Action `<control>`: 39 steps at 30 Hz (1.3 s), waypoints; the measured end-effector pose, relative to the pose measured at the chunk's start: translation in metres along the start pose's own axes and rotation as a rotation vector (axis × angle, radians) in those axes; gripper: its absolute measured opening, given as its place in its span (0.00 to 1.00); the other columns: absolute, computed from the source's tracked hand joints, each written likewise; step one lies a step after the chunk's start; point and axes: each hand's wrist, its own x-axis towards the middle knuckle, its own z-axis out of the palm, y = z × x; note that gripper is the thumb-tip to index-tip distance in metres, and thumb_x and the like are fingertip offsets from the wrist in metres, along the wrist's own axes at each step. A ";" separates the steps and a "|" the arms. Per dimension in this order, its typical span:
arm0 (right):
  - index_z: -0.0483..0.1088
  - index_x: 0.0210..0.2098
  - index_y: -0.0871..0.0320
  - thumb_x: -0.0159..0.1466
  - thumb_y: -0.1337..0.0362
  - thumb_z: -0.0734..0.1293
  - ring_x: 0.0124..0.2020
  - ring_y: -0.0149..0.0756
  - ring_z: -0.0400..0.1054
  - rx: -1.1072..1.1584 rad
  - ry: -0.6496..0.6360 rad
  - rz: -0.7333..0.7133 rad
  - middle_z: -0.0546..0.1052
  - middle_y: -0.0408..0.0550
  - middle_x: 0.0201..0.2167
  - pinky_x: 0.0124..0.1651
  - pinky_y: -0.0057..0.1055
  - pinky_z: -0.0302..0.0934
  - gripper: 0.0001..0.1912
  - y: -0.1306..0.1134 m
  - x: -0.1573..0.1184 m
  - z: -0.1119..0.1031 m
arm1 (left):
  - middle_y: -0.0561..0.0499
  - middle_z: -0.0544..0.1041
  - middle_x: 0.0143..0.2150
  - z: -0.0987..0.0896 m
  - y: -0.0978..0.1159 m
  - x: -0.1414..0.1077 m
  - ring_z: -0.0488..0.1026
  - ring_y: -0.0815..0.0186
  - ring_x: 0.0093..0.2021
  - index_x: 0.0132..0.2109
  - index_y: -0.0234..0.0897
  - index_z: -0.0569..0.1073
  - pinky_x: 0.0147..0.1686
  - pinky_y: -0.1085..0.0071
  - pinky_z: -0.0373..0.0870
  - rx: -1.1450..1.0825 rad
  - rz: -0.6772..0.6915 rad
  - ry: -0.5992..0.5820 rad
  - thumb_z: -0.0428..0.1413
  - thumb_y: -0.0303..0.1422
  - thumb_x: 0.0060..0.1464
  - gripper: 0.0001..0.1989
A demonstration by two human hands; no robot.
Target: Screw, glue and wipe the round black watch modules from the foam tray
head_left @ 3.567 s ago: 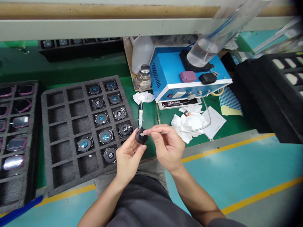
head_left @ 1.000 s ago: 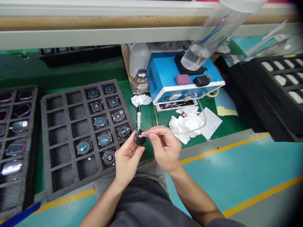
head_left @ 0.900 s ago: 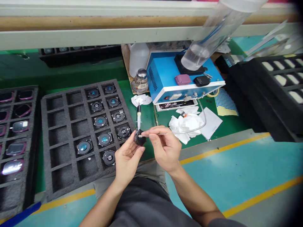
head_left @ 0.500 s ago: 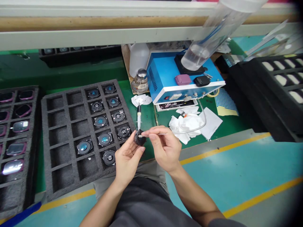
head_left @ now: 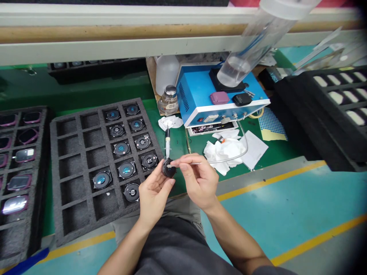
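Observation:
My left hand (head_left: 155, 191) holds a round black watch part (head_left: 168, 169) between thumb and fingers, tilted up. Pinched in my right hand (head_left: 200, 179) is a thin tube-like tool (head_left: 183, 164), its tip at the face of the watch part. A clear hose (head_left: 239, 152) runs from behind my right fingers toward the blue machine (head_left: 197, 88). Just beyond the watch part lies a syringe (head_left: 168, 143), its tip on a white tissue (head_left: 170, 122). Left of my hands, a grey foam tray (head_left: 65, 221) carries several round watches (head_left: 122, 148) in its right-hand compartments.
A glass bottle (head_left: 169, 101) and a white plastic bottle (head_left: 166, 74) stand left of the machine. A clear cylinder (head_left: 243, 57) rises above it. Crumpled tissues (head_left: 223, 152) lie right of the syringe. Foam trays stand at far left (head_left: 43, 152) and far right (head_left: 315, 114). A shelf edge (head_left: 100, 47) crosses the back.
The camera view has shifted slightly. Both hands keep their grips, and the tool tip stays at the watch part with little visible movement.

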 end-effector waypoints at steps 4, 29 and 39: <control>0.72 0.43 0.54 0.68 0.72 0.65 0.41 0.32 0.77 0.002 -0.003 -0.003 0.80 0.46 0.37 0.43 0.32 0.74 0.07 -0.001 -0.001 0.000 | 0.45 0.79 0.58 0.001 0.000 0.000 0.78 0.59 0.57 0.60 0.42 0.75 0.55 0.70 0.76 -0.017 0.013 -0.004 0.66 0.25 0.52 0.28; 0.72 0.42 0.54 0.68 0.71 0.65 0.41 0.32 0.77 -0.005 0.001 -0.004 0.80 0.46 0.37 0.43 0.32 0.75 0.07 -0.001 0.001 -0.001 | 0.43 0.78 0.59 0.000 0.000 -0.001 0.77 0.56 0.58 0.62 0.41 0.74 0.57 0.65 0.76 -0.001 -0.014 0.001 0.67 0.28 0.52 0.29; 0.71 0.42 0.54 0.69 0.69 0.65 0.40 0.34 0.78 -0.031 0.009 0.002 0.80 0.47 0.36 0.42 0.34 0.76 0.05 0.000 0.000 0.000 | 0.42 0.78 0.59 0.000 0.001 -0.001 0.77 0.54 0.58 0.62 0.40 0.74 0.58 0.63 0.75 0.010 -0.026 0.000 0.67 0.29 0.51 0.30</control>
